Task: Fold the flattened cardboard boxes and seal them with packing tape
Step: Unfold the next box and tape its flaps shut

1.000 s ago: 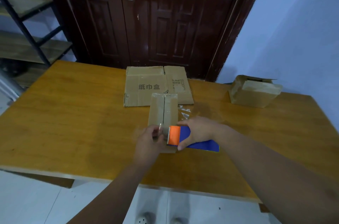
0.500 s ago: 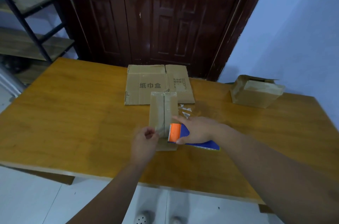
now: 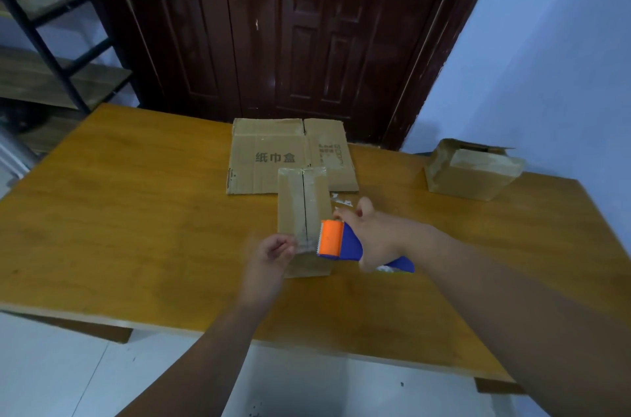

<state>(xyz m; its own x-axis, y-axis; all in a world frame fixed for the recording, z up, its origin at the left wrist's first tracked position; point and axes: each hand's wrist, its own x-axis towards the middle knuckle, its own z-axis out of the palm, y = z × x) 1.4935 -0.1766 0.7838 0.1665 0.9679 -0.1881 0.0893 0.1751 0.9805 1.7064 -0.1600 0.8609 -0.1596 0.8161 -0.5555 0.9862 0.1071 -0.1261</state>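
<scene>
Your right hand (image 3: 372,235) clasps the tape dispenser (image 3: 336,242) on the light, dentable box (image 3: 302,208), while your left hand (image 3: 273,251) seems to pinch the sticky tape end (image 3: 303,245) at the box's near edge, so pull it taut.

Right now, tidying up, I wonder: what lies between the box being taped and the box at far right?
In the head view: clear tape scraps, the right hand, then bare wooden table.

Table (image 3: 136,211) is carrying three boxes: one flattened box (image 3: 273,157), far edge; two folded, centre box (image 3: 293,204) and right-edge box (image 3: 471,177). One tape dispenser (image 3: 336,240) showing.
</scene>
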